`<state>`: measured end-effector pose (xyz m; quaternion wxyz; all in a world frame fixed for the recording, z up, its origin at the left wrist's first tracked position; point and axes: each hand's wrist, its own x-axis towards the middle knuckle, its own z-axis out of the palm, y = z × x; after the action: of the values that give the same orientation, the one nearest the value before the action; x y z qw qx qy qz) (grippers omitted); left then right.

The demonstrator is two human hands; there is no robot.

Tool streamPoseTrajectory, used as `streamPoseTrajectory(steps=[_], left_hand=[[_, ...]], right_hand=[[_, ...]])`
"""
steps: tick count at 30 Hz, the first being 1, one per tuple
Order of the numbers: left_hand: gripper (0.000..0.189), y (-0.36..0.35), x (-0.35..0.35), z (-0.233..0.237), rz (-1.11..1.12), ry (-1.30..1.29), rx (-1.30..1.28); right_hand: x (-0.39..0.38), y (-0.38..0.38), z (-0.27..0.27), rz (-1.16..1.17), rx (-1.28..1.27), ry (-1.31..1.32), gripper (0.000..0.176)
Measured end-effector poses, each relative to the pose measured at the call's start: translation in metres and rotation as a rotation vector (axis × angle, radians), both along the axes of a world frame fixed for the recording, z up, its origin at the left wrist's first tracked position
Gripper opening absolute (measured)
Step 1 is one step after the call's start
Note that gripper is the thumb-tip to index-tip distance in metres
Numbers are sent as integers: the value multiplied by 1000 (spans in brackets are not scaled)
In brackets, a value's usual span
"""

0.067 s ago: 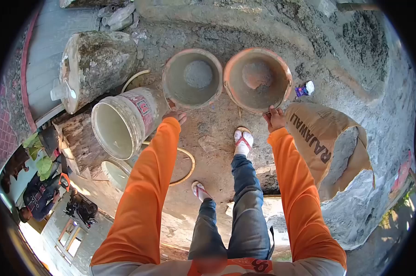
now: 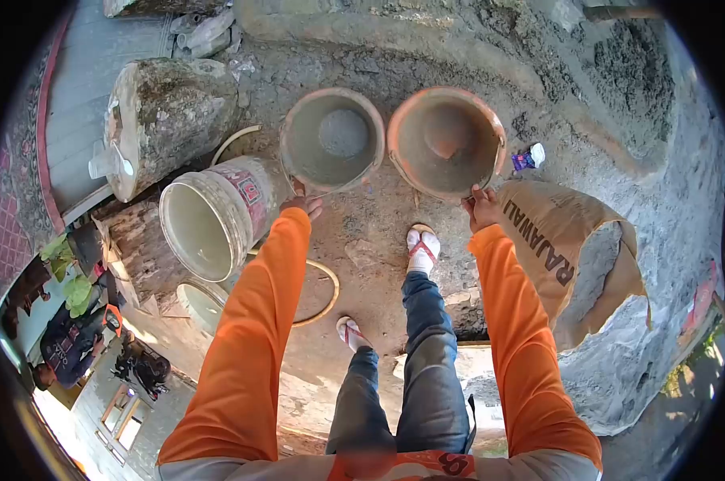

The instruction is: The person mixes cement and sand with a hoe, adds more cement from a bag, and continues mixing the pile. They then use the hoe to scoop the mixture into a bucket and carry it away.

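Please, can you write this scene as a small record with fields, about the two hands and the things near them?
Left hand: at the near rim of the left bucket; exact grip unclear
Right hand: fingers at the near rim of the right bucket
Pail: whitish, left of both buckets
Paper sack: right side, open, lettered RAJAWALI
Ground: bare, dirty

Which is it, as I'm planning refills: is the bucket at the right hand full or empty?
Looks empty, or nearly: the bucket shows its inner wall deep down; cannot tell whether a thin layer remains.
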<state>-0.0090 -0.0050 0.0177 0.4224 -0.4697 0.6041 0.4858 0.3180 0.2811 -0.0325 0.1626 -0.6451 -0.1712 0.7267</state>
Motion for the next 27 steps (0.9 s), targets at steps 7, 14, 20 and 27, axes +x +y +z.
streamPoseTrajectory(steps=[7,14,20,27], left_hand=[[77,-19,80,45,-1169,520,-361],[109,-254,297,192,-1555,-656,-142],[81,-272,272,302,-1694,-170,99],[40,-272,218,299,-2252,175,-79]], right_hand=[[38,23,23,590,363,-480,78],[218,-200,166,1210,-305,-413,115],[277,-333,259,1072,-545,-290,81],[287,-299,290,1692,-14,-670,54]])
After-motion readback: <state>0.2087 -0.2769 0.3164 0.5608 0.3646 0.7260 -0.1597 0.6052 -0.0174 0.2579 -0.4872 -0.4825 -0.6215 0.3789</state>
